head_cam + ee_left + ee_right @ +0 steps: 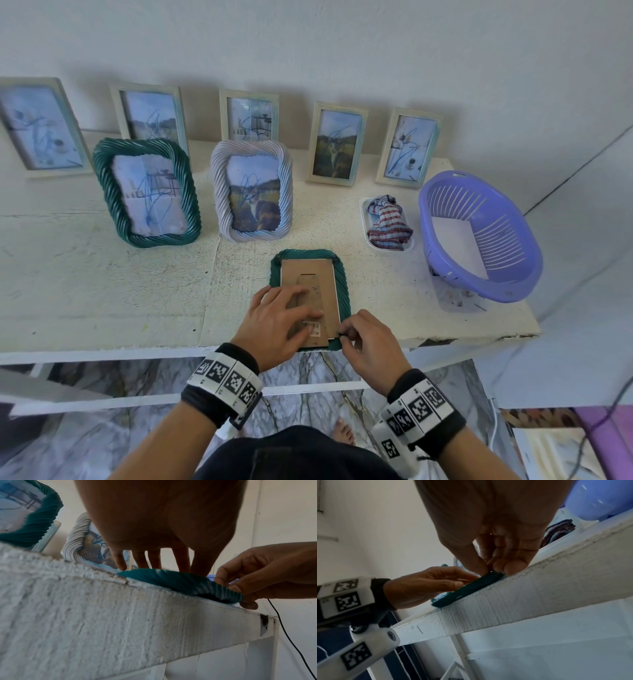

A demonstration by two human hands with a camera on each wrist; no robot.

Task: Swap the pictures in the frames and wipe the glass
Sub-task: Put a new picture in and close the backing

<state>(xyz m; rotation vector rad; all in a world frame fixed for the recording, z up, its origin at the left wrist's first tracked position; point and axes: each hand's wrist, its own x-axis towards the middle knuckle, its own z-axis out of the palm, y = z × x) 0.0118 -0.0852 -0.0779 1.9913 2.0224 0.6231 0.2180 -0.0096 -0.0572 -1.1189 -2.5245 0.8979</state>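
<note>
A green twisted-rim frame (343,274) lies face down at the table's front edge, its brown backing board (323,274) up. My left hand (284,315) presses flat on the backing with straight fingers. My right hand (352,334) pinches a small black tab at the frame's near right corner. In the left wrist view the frame's green rim (180,582) overhangs the table edge and the right hand (240,585) grips its corner. The right wrist view shows thumb and fingers (498,566) pinched on the green rim (471,588). A striped cloth (388,222) lies in a white tray.
A green frame (147,192) and a white twisted frame (253,195) stand upright behind. Several pale flat frames (337,144) lean on the wall. A purple basket (479,236) holding white paper sits at the right end of the white table (102,274).
</note>
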